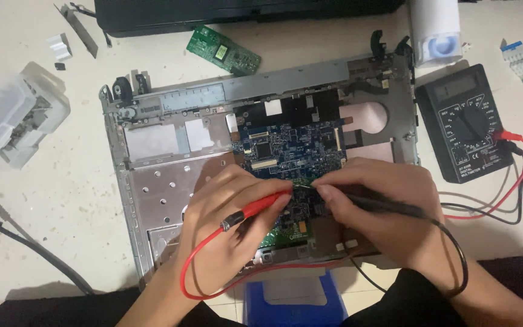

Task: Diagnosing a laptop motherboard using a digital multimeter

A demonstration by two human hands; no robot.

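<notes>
Clutter is seen at the far left of the frame: a clear plastic parts box [16, 115] on the pale bench [43, 200], with a dark cable [31, 248] running below it toward the lower edge. Right of these, the stripped laptop chassis [152, 188] is laid flat across the middle, its blue circuit board [292, 148] exposed at the centre. A red probe [260, 206] is pinched in the fingers of the left hand [225, 218], its tip set down on the board. A black probe [370, 203] is gripped in the right hand [382, 206], its tip brought down just beside the red one. A small green board [224, 49] lies above the chassis at upper centre, a white roll [436, 30] at upper right. A black multimeter [470, 124] rests at the right, its red and black leads looping back to the hands.

A slip seems the main risk: with the two tips so near each other among fine components, neighbouring contacts could be bridged. The slack red lead [189, 266], hung over the near edge, could be snagged and a probe tugged off.

Open room is left on the bench at the left of the chassis; the right side is crowded by the meter, and the near edge lies close under the wrists.
</notes>
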